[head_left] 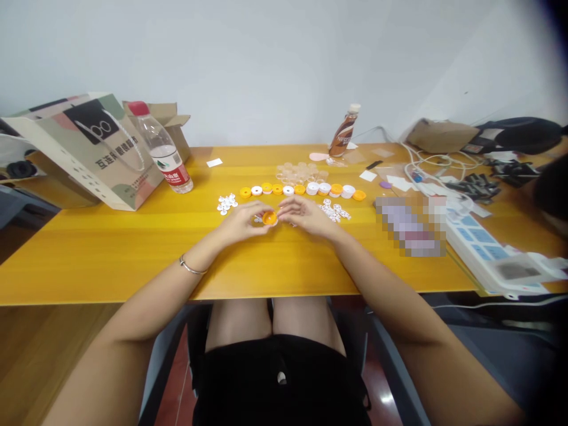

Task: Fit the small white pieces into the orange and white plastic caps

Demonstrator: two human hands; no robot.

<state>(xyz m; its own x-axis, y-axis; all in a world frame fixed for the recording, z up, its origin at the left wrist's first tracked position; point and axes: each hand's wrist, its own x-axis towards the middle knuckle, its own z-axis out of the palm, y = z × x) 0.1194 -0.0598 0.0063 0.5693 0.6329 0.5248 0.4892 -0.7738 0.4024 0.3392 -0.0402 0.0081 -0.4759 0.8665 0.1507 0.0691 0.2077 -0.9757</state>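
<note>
My left hand (pixel 245 220) and my right hand (pixel 306 214) meet over the middle of the yellow table (pixel 133 254). Between their fingertips sits a small orange cap (pixel 269 218), pinched from both sides. Just behind the hands runs a row of orange and white caps (pixel 302 189). A heap of small white pieces (pixel 226 203) lies left of my left hand, and another heap of white pieces (pixel 335 211) lies right of my right hand. Clear plastic cups or lids (pixel 300 172) are piled behind the row.
A paper bag (pixel 89 151) and a water bottle (pixel 162 148) stand at the back left. A brown drink bottle (pixel 344 133) stands at the back centre. Cables, papers and a white power strip (pixel 488 248) crowd the right side, where another person sits at the edge.
</note>
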